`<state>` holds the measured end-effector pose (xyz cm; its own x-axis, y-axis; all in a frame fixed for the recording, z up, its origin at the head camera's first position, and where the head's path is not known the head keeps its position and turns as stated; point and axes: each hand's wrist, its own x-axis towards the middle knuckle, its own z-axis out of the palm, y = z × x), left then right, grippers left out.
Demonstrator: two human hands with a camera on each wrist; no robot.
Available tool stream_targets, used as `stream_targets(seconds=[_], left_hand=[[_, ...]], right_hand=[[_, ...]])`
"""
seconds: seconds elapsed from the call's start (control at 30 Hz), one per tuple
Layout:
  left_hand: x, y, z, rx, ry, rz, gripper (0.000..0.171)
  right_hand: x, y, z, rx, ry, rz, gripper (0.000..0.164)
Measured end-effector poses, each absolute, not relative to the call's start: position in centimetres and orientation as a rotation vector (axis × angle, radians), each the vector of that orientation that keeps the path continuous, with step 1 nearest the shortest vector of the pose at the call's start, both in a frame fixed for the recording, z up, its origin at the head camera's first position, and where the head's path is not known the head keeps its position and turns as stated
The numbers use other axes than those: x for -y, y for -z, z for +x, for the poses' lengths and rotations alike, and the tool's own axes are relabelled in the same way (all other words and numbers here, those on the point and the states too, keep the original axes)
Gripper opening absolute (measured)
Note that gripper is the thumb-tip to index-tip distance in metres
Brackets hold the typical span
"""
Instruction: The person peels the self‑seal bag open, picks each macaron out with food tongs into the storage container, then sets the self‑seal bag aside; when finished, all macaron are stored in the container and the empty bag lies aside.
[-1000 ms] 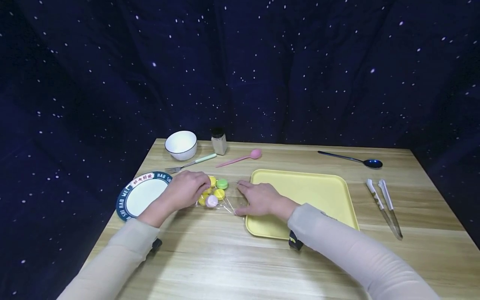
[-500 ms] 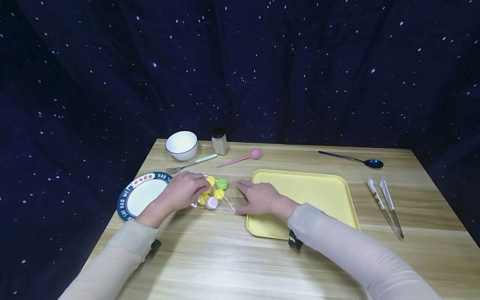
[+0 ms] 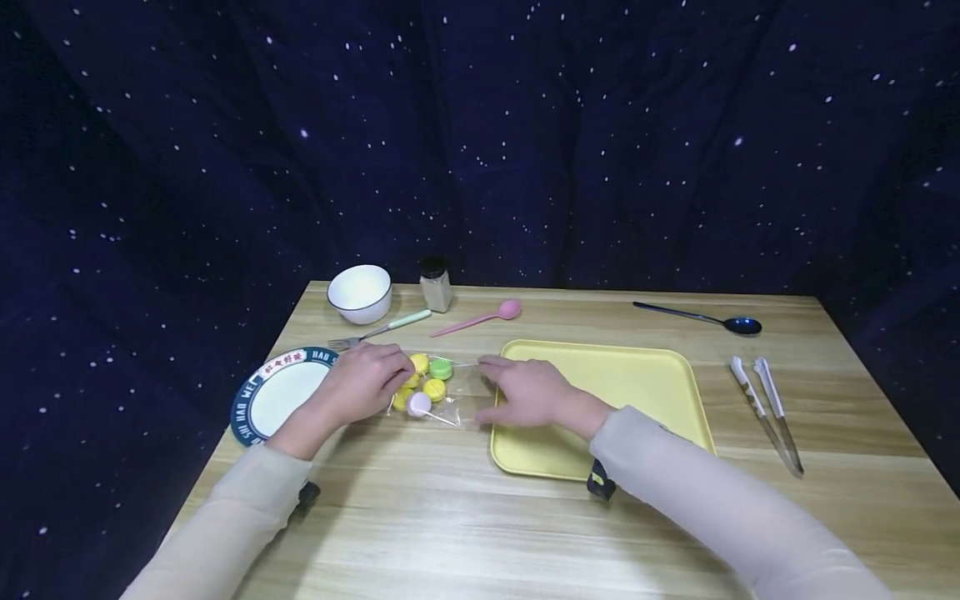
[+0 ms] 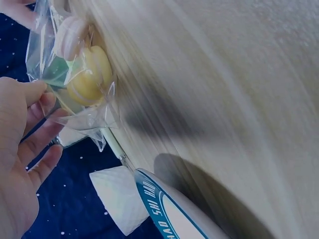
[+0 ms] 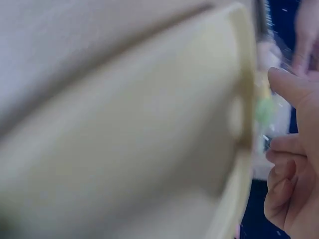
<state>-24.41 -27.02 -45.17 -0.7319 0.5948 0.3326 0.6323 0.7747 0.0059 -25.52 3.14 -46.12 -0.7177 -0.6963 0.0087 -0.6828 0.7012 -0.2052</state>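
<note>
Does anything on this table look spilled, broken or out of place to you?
Nothing stands out. The yellow, green and pale purple macarons lie inside the clear bag, which the left hand pinches, and I see none spilled. The white bowl and the lidded jar stand upright, with no visible damage.

Clear bag [image 3: 449, 411]: creased; lies between left hand [image 3: 363, 383], pinching its edge, and right hand [image 3: 531, 393];
Macarons [image 3: 434, 390]: yellow, green, pale lilac; clustered inside, nearer left hand; some perhaps hidden by fingers
</note>
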Motion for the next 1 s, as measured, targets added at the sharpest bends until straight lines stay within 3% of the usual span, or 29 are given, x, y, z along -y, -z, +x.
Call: stream_targets(seconds=[0.27, 0.47, 0.67, 0.77, 0.9, 1.0], left_hand=[[27.2, 45.0, -24.3, 2.649, 0.189, -0.928, 0.007], [27.4, 45.1, -24.1, 2.650, 0.195, -0.901, 0.007], [27.5, 45.3, -24.2, 2.646, 0.191, -0.886, 0.009], [27.5, 45.4, -24.2, 2.655, 0.180, -0.877, 0.009], [27.5, 45.4, -24.2, 2.662, 0.182, -0.874, 0.009], [27.5, 45.4, -24.2, 2.670, 0.185, -0.867, 0.009]], right_hand=[[-11.2, 43.2, -25.1, -3.026, 0.475, -1.097, 0.064], [-19.9, 42.3, -24.0, -3.140, 0.537, -0.804, 0.063], [-29.0, 43.2, -22.5, -3.210, 0.517, -0.376, 0.070], [-32.4, 44.4, -21.6, -3.205, 0.467, -0.177, 0.081], [-34.9, 45.4, -20.4, -3.109, 0.379, -0.004, 0.099], [-35.7, 45.8, -20.0, -3.018, 0.371, 0.043, 0.101]])
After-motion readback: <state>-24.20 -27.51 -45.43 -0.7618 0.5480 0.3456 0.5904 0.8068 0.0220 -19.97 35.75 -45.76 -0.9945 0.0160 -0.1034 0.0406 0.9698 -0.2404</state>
